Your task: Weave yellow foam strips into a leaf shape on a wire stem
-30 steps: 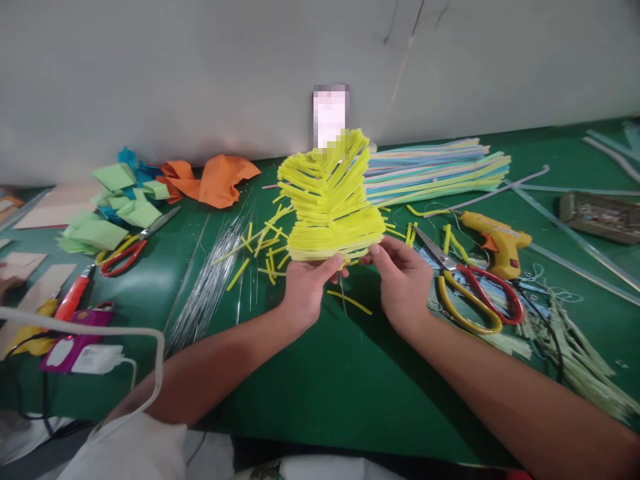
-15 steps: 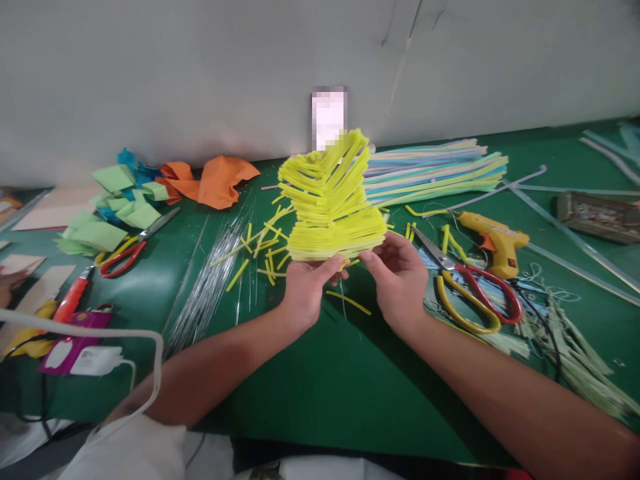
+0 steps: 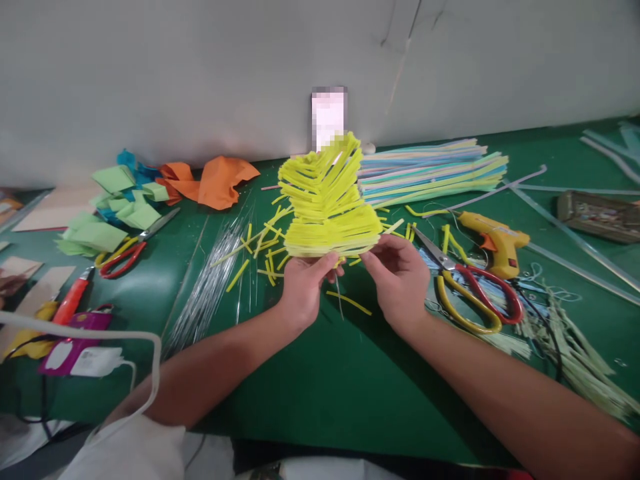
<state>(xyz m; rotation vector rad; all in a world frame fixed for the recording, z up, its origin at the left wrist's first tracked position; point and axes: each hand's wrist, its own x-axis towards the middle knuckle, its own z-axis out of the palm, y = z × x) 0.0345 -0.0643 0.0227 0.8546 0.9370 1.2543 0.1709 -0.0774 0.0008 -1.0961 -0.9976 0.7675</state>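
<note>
Our left hand (image 3: pixel 304 288) pinches the yellow fringed piece (image 3: pixel 325 200); our right hand (image 3: pixel 403 277) is at its near right corner, grip unclear.

left hand (image 3: pixel 303 287), right hand (image 3: pixel 404 283): bare | forearms (image 3: pixel 230 357): uncovered | garment (image 3: pixel 320 469): whitish
</note>
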